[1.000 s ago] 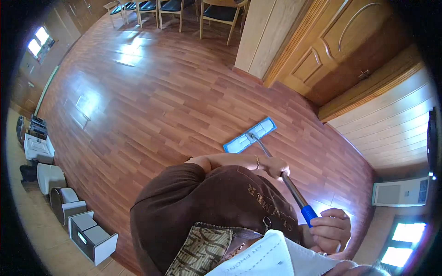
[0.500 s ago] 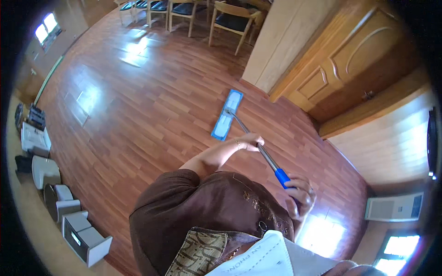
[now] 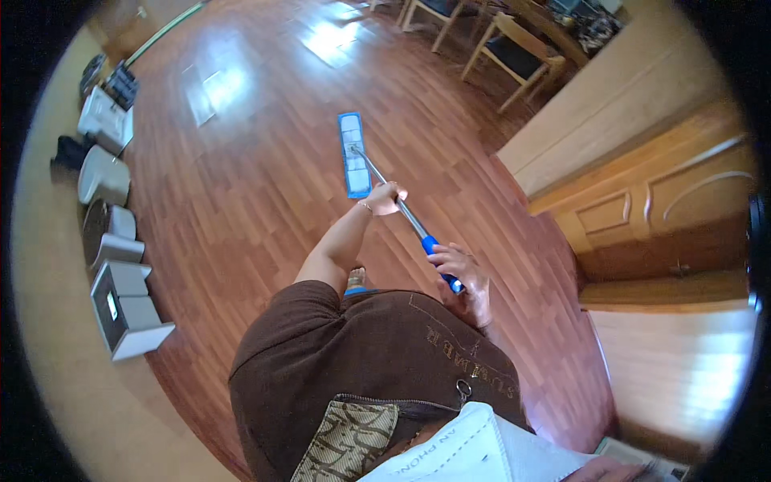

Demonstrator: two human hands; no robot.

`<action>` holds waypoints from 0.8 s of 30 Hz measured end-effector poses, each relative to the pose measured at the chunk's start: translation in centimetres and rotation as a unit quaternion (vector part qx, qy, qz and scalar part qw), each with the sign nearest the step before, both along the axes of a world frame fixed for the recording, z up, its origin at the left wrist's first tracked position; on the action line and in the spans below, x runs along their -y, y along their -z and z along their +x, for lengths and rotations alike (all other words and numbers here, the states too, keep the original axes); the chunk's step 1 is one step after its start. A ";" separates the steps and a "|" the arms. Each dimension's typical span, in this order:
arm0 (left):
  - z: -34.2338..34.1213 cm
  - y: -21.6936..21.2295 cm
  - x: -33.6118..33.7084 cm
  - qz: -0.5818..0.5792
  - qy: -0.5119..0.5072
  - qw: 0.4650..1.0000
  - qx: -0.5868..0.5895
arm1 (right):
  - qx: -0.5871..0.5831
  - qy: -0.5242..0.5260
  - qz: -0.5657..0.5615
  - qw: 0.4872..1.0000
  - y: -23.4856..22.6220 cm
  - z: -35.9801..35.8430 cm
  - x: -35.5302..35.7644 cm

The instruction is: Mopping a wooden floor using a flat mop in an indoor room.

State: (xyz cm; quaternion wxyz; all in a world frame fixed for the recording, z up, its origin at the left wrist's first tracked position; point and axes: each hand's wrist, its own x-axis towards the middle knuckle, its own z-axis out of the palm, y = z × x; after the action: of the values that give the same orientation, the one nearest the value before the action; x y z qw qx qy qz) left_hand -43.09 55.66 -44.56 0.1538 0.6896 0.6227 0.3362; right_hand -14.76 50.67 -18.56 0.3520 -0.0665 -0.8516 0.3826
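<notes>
Gripping the flat mop (image 3: pixel 405 210) in both hands, we have its mop head (image 3: pixel 353 165) lying out ahead of us on the wood-plank floor (image 3: pixel 273 201), well apart from the wooden chair (image 3: pixel 518 56) and the panelled door (image 3: pixel 642 217). Our left hand (image 3: pixel 384 198) is closed around the bare metal pole (image 3: pixel 414 222), not far above the head; our right hand (image 3: pixel 459 269) is curled about the blue grip (image 3: pixel 429 244), whose end shows past the fingers, though we cannot tell how tightly either squeezes. We judge the whole thing light, with a stiff pole and a soft, blue-edged pad under a firmer pale plate. The joint at the plate looks as if it swivels, so the head may turn freely. Smooth metal could slip in a damp palm; the blue grip seems the surer hold, with the lower hand steering mid-pole.
</notes>
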 end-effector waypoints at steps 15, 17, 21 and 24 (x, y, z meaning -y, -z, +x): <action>-7.1 2.4 20.9 -0.094 -0.362 0.928 -0.003 | 0.105 -0.266 -0.026 0.958 3.0 -8.1 1.9; -7.5 5.4 28.1 -0.103 -0.436 0.890 0.089 | 0.106 -0.326 -0.050 0.938 2.1 -8.8 3.6; -4.7 2.3 29.1 -0.071 -0.428 0.901 -0.014 | 0.111 -0.335 -0.167 0.921 2.8 -9.3 3.1; -2.7 1.3 31.3 -0.050 -0.446 0.893 -0.038 | 0.102 -0.375 -0.210 0.897 2.6 -9.5 2.9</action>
State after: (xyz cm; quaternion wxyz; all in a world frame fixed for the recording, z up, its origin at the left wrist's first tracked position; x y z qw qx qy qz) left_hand -45.79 24.33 -45.81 -0.0020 0.3429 0.8862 0.3115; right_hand -24.27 47.74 -21.17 0.0718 0.1474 -0.7446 0.6471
